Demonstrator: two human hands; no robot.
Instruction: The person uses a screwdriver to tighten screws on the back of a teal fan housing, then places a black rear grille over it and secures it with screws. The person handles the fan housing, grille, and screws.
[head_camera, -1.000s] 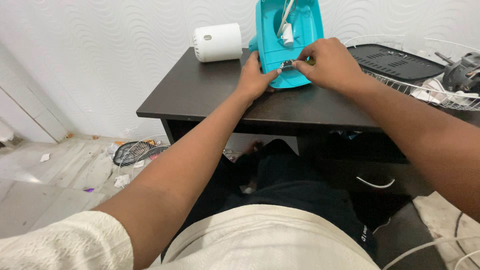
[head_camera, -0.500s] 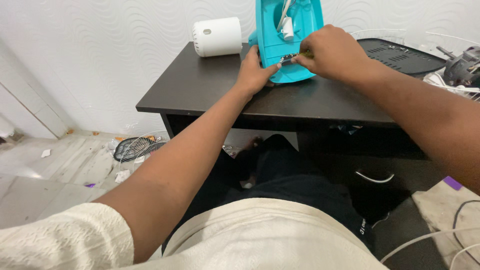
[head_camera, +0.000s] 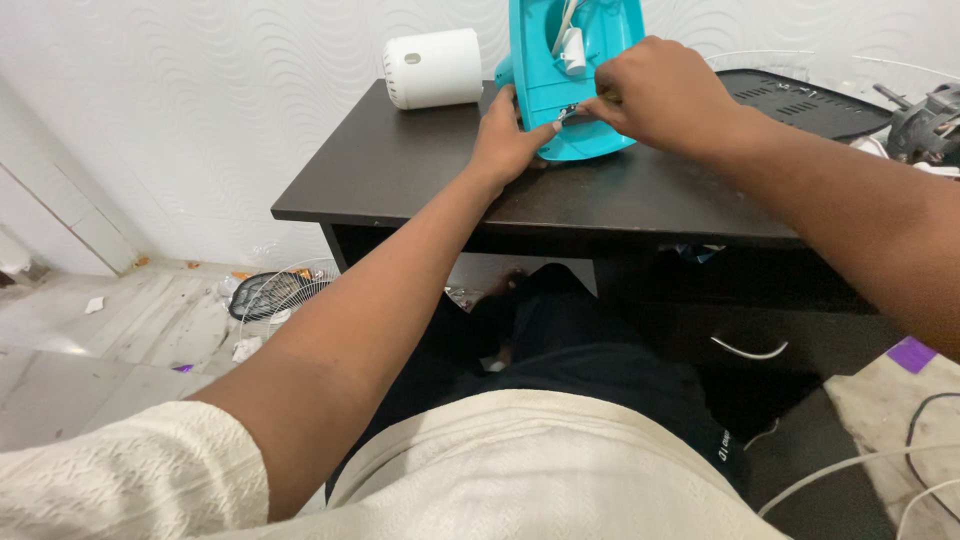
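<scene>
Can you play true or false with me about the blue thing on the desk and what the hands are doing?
1. Both hands touch the turquoise housing. True: the left hand steadies its edge and the right hand works at its rim.
2. The white cylinder lies on the floor. False: it lies on the dark desk, left of the housing.
3. The right hand is empty. False: its fingers pinch a thin tool against the housing.
4. A wire fan guard lies on the floor, left of the desk. True.
5. The wall is plain red. False: it is white with a wavy pattern.
</scene>
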